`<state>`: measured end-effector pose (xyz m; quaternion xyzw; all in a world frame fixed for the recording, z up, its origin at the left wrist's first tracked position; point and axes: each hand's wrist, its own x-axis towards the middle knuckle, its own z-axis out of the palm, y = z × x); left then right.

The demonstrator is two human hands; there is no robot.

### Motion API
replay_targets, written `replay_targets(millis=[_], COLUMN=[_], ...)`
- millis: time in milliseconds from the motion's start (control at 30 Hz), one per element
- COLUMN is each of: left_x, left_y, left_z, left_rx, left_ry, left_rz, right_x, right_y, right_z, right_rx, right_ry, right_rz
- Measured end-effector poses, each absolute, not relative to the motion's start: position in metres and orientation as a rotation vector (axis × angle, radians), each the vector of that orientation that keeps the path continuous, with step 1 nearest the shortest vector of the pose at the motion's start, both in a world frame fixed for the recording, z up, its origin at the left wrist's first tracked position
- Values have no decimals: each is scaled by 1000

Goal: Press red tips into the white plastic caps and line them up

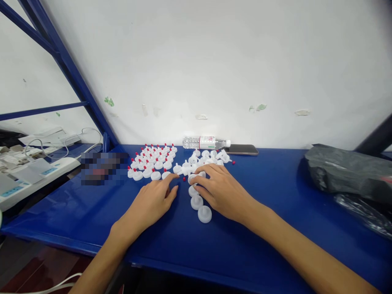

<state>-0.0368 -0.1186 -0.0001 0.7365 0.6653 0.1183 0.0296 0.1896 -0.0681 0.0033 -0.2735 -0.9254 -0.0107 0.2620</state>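
Observation:
My left hand (155, 200) hovers low over the blue table (171, 249), thumb and index finger apart with nothing between them. It is beside the near edge of a group of white round plastic caps with red-tipped spouts (158, 165). My right hand (221, 188) has its thumb and fingers around a white spouted cap (200, 175), partly hidden by the fingers. Below it, a short row of white caps without red tips (204, 214) runs toward me. More untipped white caps (206, 155) lie in a loose pile behind the right hand. A small red tip (184, 179) lies between my hands.
A clear water bottle (192, 142) lies along the wall beside a dark phone (243, 150). Another red tip (233, 162) sits right of the pile. Dark plastic bags (343, 169) are at the right. A white power strip (39, 177) and blue frame post (73, 73) stand left.

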Motion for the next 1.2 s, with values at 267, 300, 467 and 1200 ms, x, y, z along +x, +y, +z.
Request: replay_targets(millis=[267, 300, 467, 1200], left_x=[-37, -37, -34, -35], left_y=[-119, -119, -120, -121], left_z=[1, 1, 3, 0], left_rx=[2375, 2382, 2407, 2402], left_ry=[1973, 1971, 1955, 1970], left_rz=[295, 288, 281, 260], right_x=[190, 190, 189, 162], right_y=[-68, -69, -63, -29], right_z=[4, 4, 0, 4], right_rx=[-806, -808, -810, -857], right_ry=[-2471, -2459, -2434, -2510], right_rz=[-72, -63, -79, -200])
